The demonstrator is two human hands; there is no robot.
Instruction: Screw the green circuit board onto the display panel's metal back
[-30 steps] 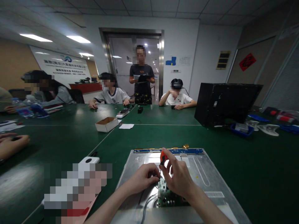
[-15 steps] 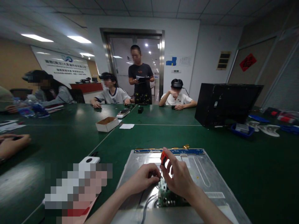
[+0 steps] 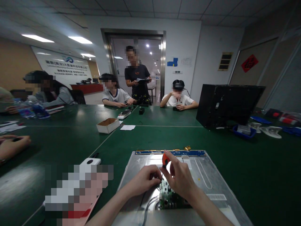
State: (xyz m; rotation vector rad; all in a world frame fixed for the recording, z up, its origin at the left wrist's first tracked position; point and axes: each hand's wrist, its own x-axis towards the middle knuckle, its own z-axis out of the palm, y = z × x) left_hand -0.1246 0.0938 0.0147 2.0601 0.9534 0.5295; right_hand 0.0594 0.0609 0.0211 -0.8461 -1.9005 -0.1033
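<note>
A silver metal display panel point(image 3: 198, 175) lies flat before me, with a blue circuit strip point(image 3: 197, 153) along its far edge. On it sits a green circuit board point(image 3: 164, 199), partly covered by my right hand point(image 3: 181, 179). That hand grips the red and black handle of a screwdriver point(image 3: 165, 159), held upright with its thin shaft pointing down at the board's far left corner. My left hand point(image 3: 148, 177) is closed in a pinch by the shaft; what its fingertips hold is hidden. Grey cables point(image 3: 148, 207) run from the board's left side toward me.
Left of the panel lie a white device point(image 3: 94, 161) and a blurred pink item point(image 3: 94, 194). An open white box point(image 3: 108, 126) stands farther off. A black monitor-like casing point(image 3: 228, 105) and a blue tray point(image 3: 244, 131) are at right. Co-workers sit around the green table point(image 3: 169, 136).
My fingers have shifted slightly on the screwdriver handle; my left hand stays in place. The standing person has moved a little left, and a seated co-worker's hands have come together.
</note>
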